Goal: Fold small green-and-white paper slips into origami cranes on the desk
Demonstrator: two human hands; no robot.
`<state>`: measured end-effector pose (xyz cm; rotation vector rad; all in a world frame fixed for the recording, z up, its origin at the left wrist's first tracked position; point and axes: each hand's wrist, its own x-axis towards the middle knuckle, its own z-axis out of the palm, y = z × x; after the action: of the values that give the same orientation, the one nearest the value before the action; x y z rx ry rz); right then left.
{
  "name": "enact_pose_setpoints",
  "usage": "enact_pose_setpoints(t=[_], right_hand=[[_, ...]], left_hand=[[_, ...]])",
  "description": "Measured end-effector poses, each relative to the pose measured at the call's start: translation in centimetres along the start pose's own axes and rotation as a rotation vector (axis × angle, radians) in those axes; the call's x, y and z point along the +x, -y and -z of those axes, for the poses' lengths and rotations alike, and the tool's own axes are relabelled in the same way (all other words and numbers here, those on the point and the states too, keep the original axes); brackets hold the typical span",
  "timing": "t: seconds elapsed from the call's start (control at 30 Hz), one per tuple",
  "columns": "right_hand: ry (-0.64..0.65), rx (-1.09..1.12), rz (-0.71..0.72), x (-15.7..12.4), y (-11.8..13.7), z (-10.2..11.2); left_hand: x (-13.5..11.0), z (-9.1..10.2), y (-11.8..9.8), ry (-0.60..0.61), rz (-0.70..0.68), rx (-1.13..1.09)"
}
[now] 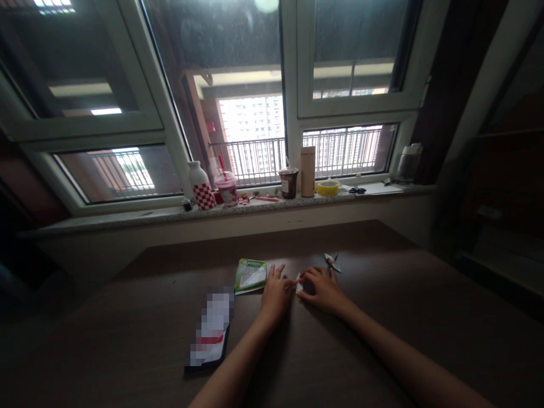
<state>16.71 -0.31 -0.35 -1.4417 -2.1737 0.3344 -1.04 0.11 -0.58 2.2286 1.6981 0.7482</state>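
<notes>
The small white item (300,288), likely light and pliable, is edge-gripped best; fingers of left hand (277,292) and right hand (325,290) are pinched on it.

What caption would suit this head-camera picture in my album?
Left hand and right hand meet at a small pale item over a brown table, a green packet nearby.

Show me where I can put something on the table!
Bare: brown table left of the flat, dark-edged, blurred rectangle, and right of the right forearm. Crowded: around the left hand, right hand and flat green packet.
</notes>
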Motion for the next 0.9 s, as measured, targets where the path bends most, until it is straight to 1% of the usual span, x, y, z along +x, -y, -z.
enact_pose_setpoints(t=[0.13,0.23,0.43,0.57,0.73,0.9], right_hand=[[0.051,0.018,-0.019,-0.2,0.1,0.2],[0.058,0.022,-0.019,-0.3,0.1,0.2],[0.051,0.058,-0.012,-0.3,-0.4,-0.2],[0.023,0.108,-0.039,0.0,-1.0,-0.6],[-0.004,0.122,-0.023,0.4,-1.5,-0.9],[-0.017,0.124,-0.022,1.0,-1.9,-1.0]], left_hand=[[0.0,0.0,0.0,-0.006,-0.004,0.001],[0.0,0.0,0.1,-0.008,-0.005,-0.008],[0.0,-0.1,0.1,-0.028,-0.022,-0.022],[-0.1,-0.1,0.2,-0.040,-0.047,-0.037],[-0.2,0.0,0.0,-0.053,-0.073,-0.037],[0.2,0.1,-0.5,-0.048,-0.049,0.000]])
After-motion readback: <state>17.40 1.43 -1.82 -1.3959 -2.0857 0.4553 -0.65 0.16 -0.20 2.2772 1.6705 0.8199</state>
